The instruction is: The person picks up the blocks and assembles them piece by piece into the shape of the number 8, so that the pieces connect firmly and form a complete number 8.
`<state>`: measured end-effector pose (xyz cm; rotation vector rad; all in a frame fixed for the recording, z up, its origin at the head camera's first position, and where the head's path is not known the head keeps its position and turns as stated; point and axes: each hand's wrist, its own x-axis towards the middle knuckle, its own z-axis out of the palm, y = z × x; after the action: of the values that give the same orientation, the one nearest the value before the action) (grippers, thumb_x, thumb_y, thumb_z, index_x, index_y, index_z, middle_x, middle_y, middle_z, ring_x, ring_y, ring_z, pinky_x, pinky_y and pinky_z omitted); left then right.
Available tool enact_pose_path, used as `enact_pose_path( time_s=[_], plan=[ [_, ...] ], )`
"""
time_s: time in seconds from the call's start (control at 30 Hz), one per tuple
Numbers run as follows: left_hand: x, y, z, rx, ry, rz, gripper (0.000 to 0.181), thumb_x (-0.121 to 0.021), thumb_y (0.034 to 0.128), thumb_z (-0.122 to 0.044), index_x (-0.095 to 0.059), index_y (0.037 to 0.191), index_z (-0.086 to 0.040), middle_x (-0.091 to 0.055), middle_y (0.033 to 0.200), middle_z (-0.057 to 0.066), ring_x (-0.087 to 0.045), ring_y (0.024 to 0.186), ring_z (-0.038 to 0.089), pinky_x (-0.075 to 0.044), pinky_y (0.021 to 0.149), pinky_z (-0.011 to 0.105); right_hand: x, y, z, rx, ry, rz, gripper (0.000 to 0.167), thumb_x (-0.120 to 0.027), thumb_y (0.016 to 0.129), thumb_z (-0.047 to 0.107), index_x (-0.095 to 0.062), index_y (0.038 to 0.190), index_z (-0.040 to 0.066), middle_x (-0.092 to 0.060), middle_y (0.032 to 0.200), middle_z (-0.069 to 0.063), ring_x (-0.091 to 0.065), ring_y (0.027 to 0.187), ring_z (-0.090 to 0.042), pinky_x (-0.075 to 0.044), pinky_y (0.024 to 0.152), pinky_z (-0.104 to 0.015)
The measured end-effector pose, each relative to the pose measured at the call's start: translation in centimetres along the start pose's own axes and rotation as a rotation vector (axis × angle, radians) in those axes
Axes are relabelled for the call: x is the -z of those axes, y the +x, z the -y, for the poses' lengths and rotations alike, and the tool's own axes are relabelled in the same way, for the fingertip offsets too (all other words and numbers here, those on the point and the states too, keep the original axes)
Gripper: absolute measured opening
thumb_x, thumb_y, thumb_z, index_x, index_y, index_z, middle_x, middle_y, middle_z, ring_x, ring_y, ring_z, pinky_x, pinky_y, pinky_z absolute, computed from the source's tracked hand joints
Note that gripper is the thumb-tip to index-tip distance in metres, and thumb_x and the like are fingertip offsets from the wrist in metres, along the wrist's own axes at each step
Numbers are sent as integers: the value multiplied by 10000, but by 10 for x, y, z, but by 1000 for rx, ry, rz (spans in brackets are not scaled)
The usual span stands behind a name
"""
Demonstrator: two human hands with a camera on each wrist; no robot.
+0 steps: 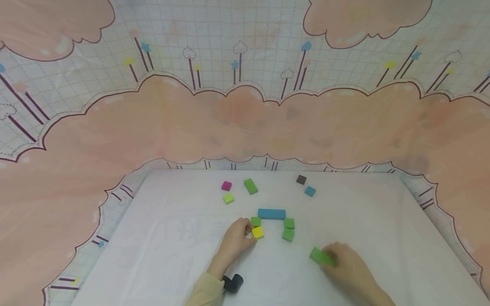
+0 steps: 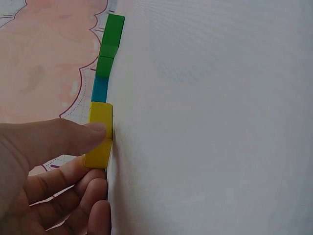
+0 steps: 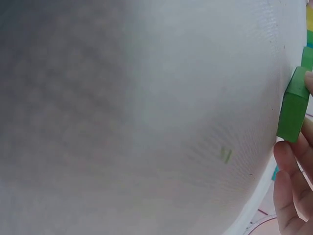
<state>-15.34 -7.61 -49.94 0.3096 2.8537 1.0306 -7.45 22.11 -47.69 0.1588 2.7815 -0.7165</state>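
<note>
My left hand point(image 1: 234, 239) pinches a yellow block point(image 1: 258, 233) between thumb and fingers; its thumb lies over the block's near side in the left wrist view. The yellow block sits just in front of a green cube point(image 1: 255, 221) at the left end of a long blue block point(image 1: 272, 214). At the blue block's right end stand two more green cubes, one point(image 1: 289, 223) behind the other point(image 1: 288, 235). Farther right, my right hand point(image 1: 350, 265) grips a longer green block point(image 1: 318, 256), whose faces also show at the right wrist view's edge.
Toward the back of the white table point(image 1: 153, 221) lie a magenta cube point(image 1: 226, 186), a light green cube point(image 1: 228, 198), a green oblong block point(image 1: 250, 186), a dark cube point(image 1: 301, 179) and a blue cube point(image 1: 310, 191). Behind them hangs a patterned cloth point(image 1: 245, 127).
</note>
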Motion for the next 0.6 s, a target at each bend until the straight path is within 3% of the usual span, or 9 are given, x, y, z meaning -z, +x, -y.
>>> enact_pose_path(
  time_s=[0.27, 0.6],
  plan=[
    [1, 0, 0, -6, -4, 2, 267, -776, 752, -125, -622, 963, -75, -558, 841, -12, -487, 772, 110, -469, 704, 232, 0, 1, 0, -23, 6, 13, 344, -738, 774, 306, -655, 1077, 165, -651, 982, 23, -608, 914, -139, -524, 827, -452],
    [1, 0, 0, -10, -9, 2, 262, -774, 756, -127, -619, 960, -76, -552, 839, -9, -481, 770, 110, -464, 700, 226, -1, 0, 0, 10, 12, -7, 327, -746, 761, 282, -659, 1052, 161, -646, 948, 32, -598, 877, -124, -531, 795, -422]
  ],
)
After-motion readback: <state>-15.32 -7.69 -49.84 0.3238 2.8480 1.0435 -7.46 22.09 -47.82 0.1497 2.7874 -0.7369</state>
